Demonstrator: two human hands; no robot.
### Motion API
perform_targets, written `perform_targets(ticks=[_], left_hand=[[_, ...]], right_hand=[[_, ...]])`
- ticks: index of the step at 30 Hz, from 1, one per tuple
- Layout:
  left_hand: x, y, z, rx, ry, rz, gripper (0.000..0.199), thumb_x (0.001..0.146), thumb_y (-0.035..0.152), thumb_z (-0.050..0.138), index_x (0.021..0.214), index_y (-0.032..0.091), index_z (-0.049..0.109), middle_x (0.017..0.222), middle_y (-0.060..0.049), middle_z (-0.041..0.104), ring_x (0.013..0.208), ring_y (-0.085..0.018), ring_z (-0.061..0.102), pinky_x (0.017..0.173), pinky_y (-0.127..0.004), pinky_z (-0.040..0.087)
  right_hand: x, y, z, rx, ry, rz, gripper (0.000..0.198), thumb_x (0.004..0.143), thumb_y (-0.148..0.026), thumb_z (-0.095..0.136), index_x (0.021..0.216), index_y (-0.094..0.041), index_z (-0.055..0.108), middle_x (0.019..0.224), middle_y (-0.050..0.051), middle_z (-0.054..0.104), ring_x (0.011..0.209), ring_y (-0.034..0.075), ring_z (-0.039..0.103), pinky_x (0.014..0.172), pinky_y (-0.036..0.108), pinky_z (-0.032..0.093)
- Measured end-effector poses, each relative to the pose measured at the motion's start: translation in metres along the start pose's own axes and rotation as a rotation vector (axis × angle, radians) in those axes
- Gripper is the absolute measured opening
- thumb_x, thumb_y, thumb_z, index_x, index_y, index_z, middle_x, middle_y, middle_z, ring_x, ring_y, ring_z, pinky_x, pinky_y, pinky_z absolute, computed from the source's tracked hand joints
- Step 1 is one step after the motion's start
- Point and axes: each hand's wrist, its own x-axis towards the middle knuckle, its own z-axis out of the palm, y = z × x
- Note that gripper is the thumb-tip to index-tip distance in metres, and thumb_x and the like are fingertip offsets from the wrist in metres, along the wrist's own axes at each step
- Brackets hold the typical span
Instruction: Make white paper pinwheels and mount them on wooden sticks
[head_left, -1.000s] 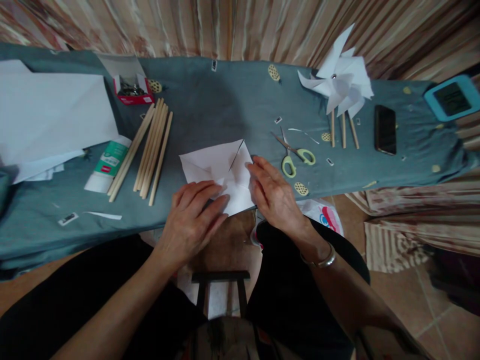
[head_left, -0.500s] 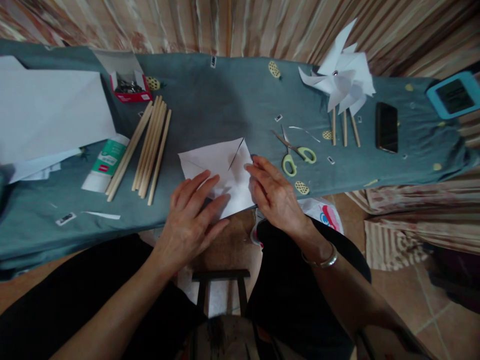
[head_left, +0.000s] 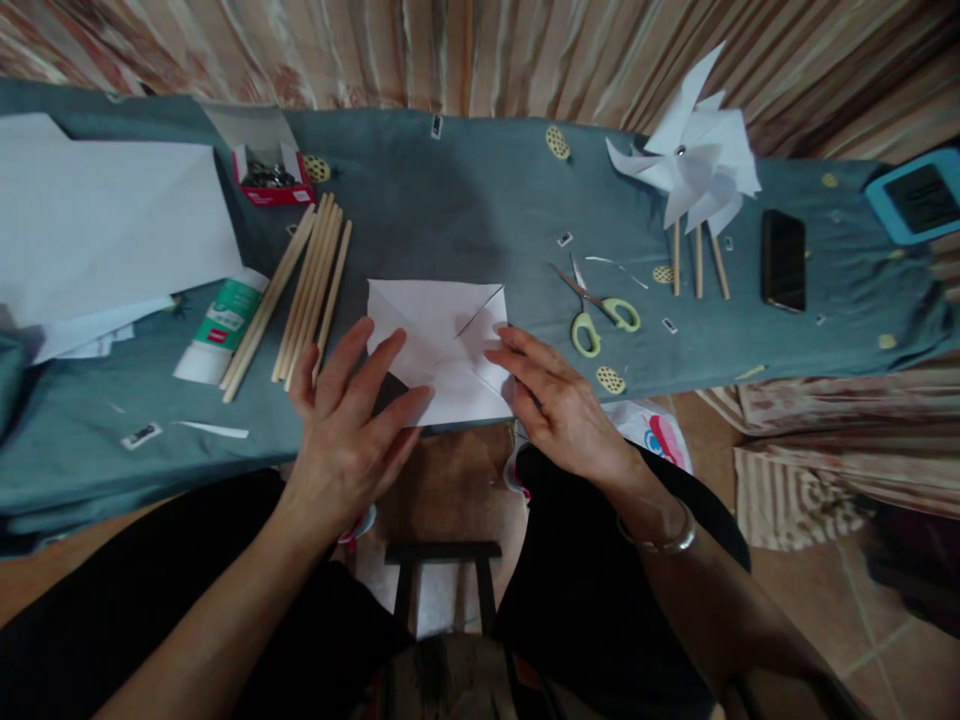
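From my end I see the paper (head_left: pixel 446 350) lying at the table's near edge, with a slit running in from its top right corner. The left hand (head_left: pixel 341 430) is spread, thumb and fingers apart, over the paper's left side; I can't tell whether it touches. The right hand (head_left: pixel 562 405) has its fingertips at the right edge; I can't tell whether they pinch it. Beyond the sticks (head_left: pixel 306 290), the red box (head_left: pixel 274 198) stands open, small metal pieces (head_left: pixel 266 175) inside. I can't see into the tube (head_left: pixel 223 325) beside the sticks.
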Motion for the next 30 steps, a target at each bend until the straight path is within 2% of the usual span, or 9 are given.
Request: perform_targets(ticks=[3, 5, 11, 15, 18, 24, 30], left_hand=[[-0.003, 0.008, 0.005, 0.048, -0.014, -0.004, 0.038, 0.088, 0.024, 0.062, 0.124, 0.033, 0.056, 0.154, -0.002, 0.041, 0.149, -0.032, 0.021, 0.115, -0.068, 0.021], [-0.005, 0.013, 0.009, 0.042, -0.025, -0.003, 0.038, 0.089, 0.024, 0.063, 0.124, 0.037, 0.055, 0.153, 0.002, 0.042, 0.150, -0.029, 0.018, 0.116, -0.069, 0.017], [-0.002, 0.017, 0.012, -0.012, -0.043, -0.003, 0.022, 0.089, 0.020, 0.061, 0.107, 0.032, 0.061, 0.144, 0.005, 0.053, 0.145, -0.028, 0.032, 0.116, -0.070, 0.015], [-0.001, 0.012, 0.010, -0.005, 0.027, 0.017, 0.021, 0.086, 0.016, 0.064, 0.102, 0.030, 0.063, 0.140, 0.003, 0.057, 0.142, -0.029, 0.037, 0.114, -0.067, 0.019], [-0.001, 0.008, 0.008, 0.008, 0.036, 0.009, 0.020, 0.085, 0.017, 0.066, 0.101, 0.028, 0.064, 0.138, -0.001, 0.059, 0.140, -0.032, 0.039, 0.112, -0.070, 0.021], [0.000, 0.006, 0.004, -0.048, 0.035, -0.057, 0.019, 0.085, 0.017, 0.066, 0.099, 0.029, 0.065, 0.133, -0.003, 0.062, 0.139, -0.034, 0.040, 0.112, -0.073, 0.019], [-0.002, 0.006, 0.003, -0.033, 0.015, -0.044, 0.018, 0.086, 0.015, 0.063, 0.101, 0.026, 0.064, 0.131, -0.005, 0.063, 0.139, -0.036, 0.041, 0.108, -0.077, 0.022]], right_hand=[[-0.002, 0.003, -0.003, 0.032, -0.072, -0.028, 0.053, 0.086, -0.008, 0.044, 0.136, -0.021, 0.053, 0.154, 0.010, 0.041, 0.143, 0.023, 0.039, 0.116, 0.051, 0.038], [-0.003, 0.004, -0.004, 0.047, -0.097, -0.032, 0.055, 0.085, -0.007, 0.044, 0.138, -0.023, 0.052, 0.157, 0.008, 0.037, 0.146, 0.023, 0.035, 0.117, 0.051, 0.036], [-0.001, 0.002, -0.012, 0.123, -0.123, 0.035, 0.058, 0.079, -0.003, 0.046, 0.132, -0.025, 0.057, 0.155, 0.006, 0.041, 0.142, 0.023, 0.041, 0.114, 0.049, 0.041], [-0.001, 0.005, -0.020, 0.195, -0.185, 0.038, 0.062, 0.072, 0.001, 0.042, 0.126, -0.024, 0.060, 0.155, 0.006, 0.041, 0.143, 0.021, 0.040, 0.114, 0.048, 0.040], [-0.002, 0.006, -0.020, 0.176, -0.224, 0.045, 0.062, 0.073, 0.000, 0.044, 0.127, -0.025, 0.059, 0.158, 0.005, 0.035, 0.144, 0.021, 0.037, 0.114, 0.047, 0.039], [-0.001, 0.000, -0.009, 0.101, -0.179, -0.015, 0.049, 0.079, -0.017, 0.067, 0.127, -0.029, 0.058, 0.162, 0.004, 0.025, 0.149, 0.028, 0.026, 0.117, 0.053, 0.033], [0.005, -0.006, -0.008, 0.212, -0.105, 0.001, 0.010, 0.089, -0.020, 0.061, 0.094, -0.022, 0.069, 0.155, 0.008, 0.041, 0.144, 0.026, 0.038, 0.114, 0.050, 0.039]])
